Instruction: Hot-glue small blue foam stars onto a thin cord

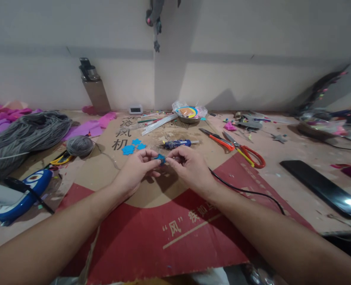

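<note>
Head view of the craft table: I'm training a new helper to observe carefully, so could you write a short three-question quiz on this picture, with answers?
1. What is at the fingertips of the left hand and right hand?
a) a ball of yarn
b) a small blue piece
c) a bottle

2. True or false: the scissors lie to the right of the glue gun.

3. Fill the gap: the loose blue shapes lie on a sheet of ____.

Key: 1. b, a small blue piece. 2. True. 3. Cardboard.
</note>
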Demonstrator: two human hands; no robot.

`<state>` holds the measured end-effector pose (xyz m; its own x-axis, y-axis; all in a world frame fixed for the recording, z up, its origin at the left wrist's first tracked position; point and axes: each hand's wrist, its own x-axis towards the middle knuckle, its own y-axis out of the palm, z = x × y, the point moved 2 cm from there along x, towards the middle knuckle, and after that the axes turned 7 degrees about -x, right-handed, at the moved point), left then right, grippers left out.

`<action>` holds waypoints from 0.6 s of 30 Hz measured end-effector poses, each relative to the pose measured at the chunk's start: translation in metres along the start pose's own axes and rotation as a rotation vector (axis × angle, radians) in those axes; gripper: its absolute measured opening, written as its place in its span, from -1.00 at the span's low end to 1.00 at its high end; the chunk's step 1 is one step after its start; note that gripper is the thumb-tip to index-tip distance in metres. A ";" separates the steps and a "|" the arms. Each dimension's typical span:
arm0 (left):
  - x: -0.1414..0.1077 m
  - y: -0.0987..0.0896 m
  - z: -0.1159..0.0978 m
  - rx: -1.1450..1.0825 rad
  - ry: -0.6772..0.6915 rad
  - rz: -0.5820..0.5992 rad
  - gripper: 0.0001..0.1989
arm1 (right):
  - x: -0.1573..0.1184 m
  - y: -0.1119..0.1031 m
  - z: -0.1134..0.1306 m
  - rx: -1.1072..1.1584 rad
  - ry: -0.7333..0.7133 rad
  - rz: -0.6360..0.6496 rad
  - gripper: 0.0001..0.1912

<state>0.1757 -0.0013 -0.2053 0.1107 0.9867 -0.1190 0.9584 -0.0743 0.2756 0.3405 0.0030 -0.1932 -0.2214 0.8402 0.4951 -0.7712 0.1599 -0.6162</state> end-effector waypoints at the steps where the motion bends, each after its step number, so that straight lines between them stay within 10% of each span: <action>1: 0.000 0.000 0.000 -0.005 0.005 0.005 -0.71 | 0.000 0.000 0.000 -0.005 0.000 0.001 -0.93; 18: -0.003 0.003 -0.002 -0.075 0.004 0.033 -0.67 | 0.000 -0.001 0.000 -0.001 0.001 -0.006 -0.91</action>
<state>0.1782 -0.0038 -0.2023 0.1408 0.9845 -0.1044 0.9316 -0.0961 0.3505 0.3414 0.0029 -0.1932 -0.2162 0.8396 0.4984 -0.7718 0.1657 -0.6139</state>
